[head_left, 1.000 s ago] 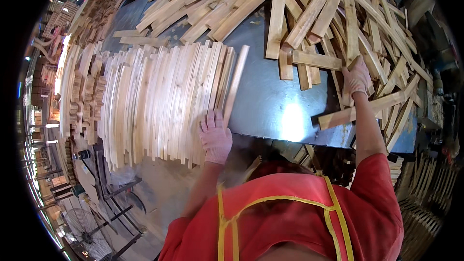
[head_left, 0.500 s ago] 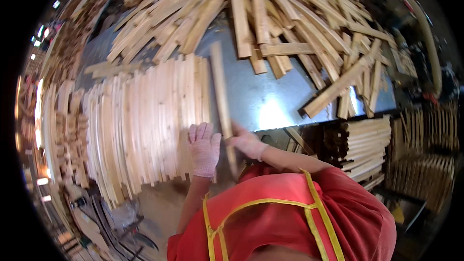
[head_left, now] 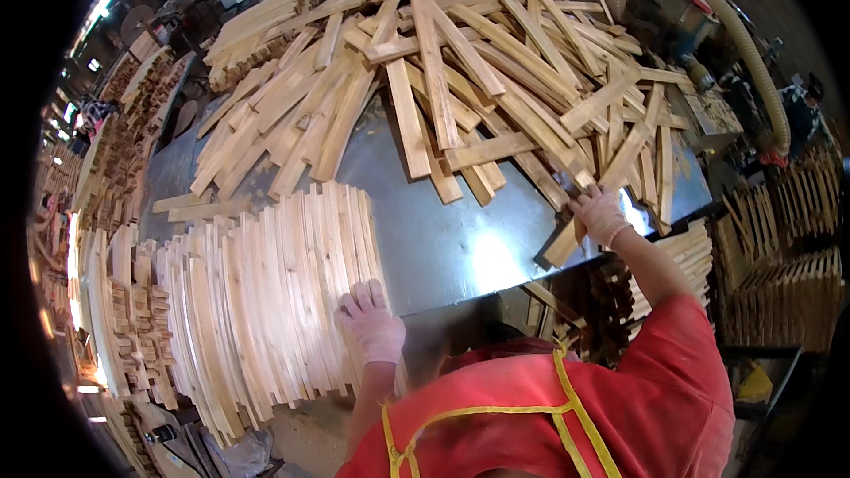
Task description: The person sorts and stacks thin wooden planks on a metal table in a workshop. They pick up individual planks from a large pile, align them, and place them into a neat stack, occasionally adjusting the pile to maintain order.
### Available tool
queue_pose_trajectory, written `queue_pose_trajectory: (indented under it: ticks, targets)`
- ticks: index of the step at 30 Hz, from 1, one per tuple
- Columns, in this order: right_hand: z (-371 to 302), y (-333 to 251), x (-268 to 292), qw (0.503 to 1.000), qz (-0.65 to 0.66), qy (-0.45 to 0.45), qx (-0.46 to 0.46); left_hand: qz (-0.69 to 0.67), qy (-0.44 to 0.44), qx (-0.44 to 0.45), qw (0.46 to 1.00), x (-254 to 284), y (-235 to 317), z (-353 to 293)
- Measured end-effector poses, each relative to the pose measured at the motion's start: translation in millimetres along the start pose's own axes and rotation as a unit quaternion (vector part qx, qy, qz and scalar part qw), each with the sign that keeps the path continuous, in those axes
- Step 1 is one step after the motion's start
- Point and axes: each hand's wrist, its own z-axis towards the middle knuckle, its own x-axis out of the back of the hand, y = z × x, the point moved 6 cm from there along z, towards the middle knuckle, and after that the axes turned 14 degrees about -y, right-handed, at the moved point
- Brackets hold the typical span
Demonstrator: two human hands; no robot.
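Both my hands wear pale knitted gloves. My left hand (head_left: 372, 327) lies flat with its fingers stretched out, against the right end of a tight row of wooden strips (head_left: 283, 292) stacked side by side. Out to the right, my right hand (head_left: 600, 214) is closed around the near part of a wooden strip (head_left: 562, 246) at the table's front edge. That strip slants away into a loose, crisscrossed heap of wooden strips (head_left: 434, 71). My fingers cover part of it, and its far part lies among the others.
Metal table (head_left: 434, 248) shows between row and heap. Several short strips (head_left: 208, 209) lie behind the row. Stacked strips (head_left: 682, 265) sit below the table at right, slatted wood stacks (head_left: 779, 292) farther right. A ribbed hose (head_left: 770, 80) curves down at the far right.
My right hand has left the row's right end, where it held an upright-looking blurred strip, and reached right to the heap. My left hand stays by the row. The view has shifted.
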Motion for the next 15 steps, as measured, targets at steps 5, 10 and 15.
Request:
queue_pose_trajectory:
  ticks: [5,10,15]
  targets:
    - [-2.7,-30.3,106.2,0.978,0.182,-0.006,0.104,-0.024,0.144,-0.070,0.987,7.1,31.8,1.1]
    - [36.0,-91.1,214.6,0.877,0.450,0.040,0.164,-0.480,0.018,-0.254,0.840,53.8,118.3,-6.3]
    - [107.0,-153.1,269.8,0.541,0.683,0.179,0.456,-0.746,0.033,-0.069,0.662,32.1,84.4,44.1]
